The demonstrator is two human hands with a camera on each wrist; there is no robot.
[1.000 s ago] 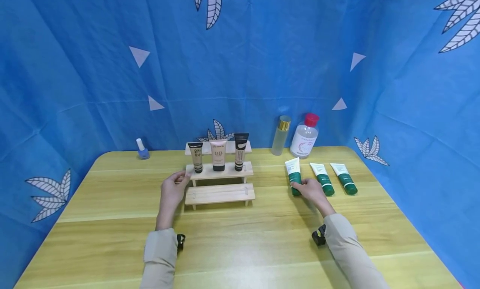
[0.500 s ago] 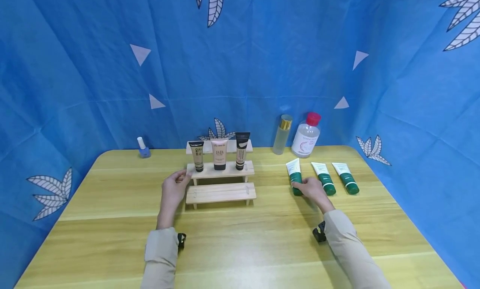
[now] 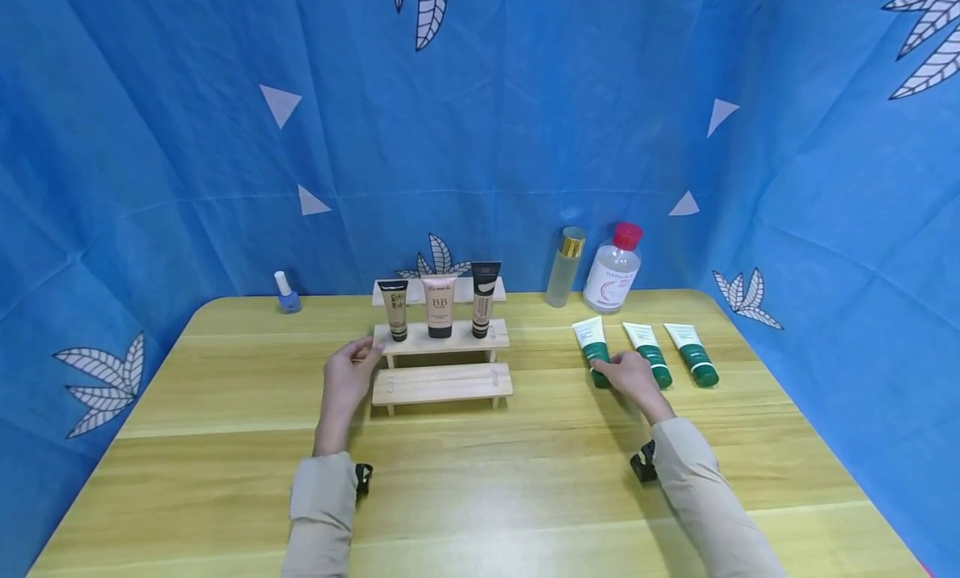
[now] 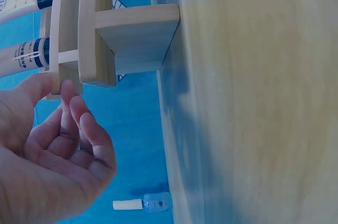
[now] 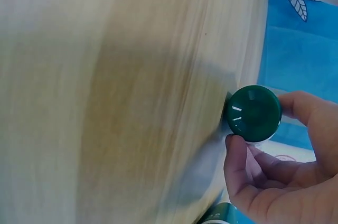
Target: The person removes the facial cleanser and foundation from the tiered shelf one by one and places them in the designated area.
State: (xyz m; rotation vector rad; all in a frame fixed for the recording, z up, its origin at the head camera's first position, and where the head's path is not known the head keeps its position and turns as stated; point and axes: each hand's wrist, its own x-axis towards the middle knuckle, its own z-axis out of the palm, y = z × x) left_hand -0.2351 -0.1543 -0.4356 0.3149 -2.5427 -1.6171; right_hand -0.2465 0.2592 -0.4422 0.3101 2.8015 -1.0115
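My left hand (image 3: 347,384) pinches the left edge of a pale wooden tiered stand (image 3: 442,384), thumb above and fingertip below the board in the left wrist view. On the middle step stand a small gold-beige tube (image 3: 395,313), a pink BB cream tube (image 3: 439,304) and a black-topped tube (image 3: 483,299). To the right, my right hand (image 3: 633,379) holds a white and green squeeze tube (image 3: 590,336) near its cap, between thumb and fingers. Its green cap end (image 5: 254,113) faces the camera in the right wrist view. The tube lies slanted, close over the table.
Two matching white and green tubes, a middle one (image 3: 647,353) and a right one (image 3: 692,354), lie beside the held one. Behind stand a gold-capped bottle (image 3: 564,273) and a red-capped clear bottle (image 3: 611,278). Blue nail polish (image 3: 287,299) stands at the back left, before a blue curtain (image 3: 487,128).
My right hand has shifted slightly right, and the cap end of the held tube has swung right with it. My left hand stays on the stand's edge.
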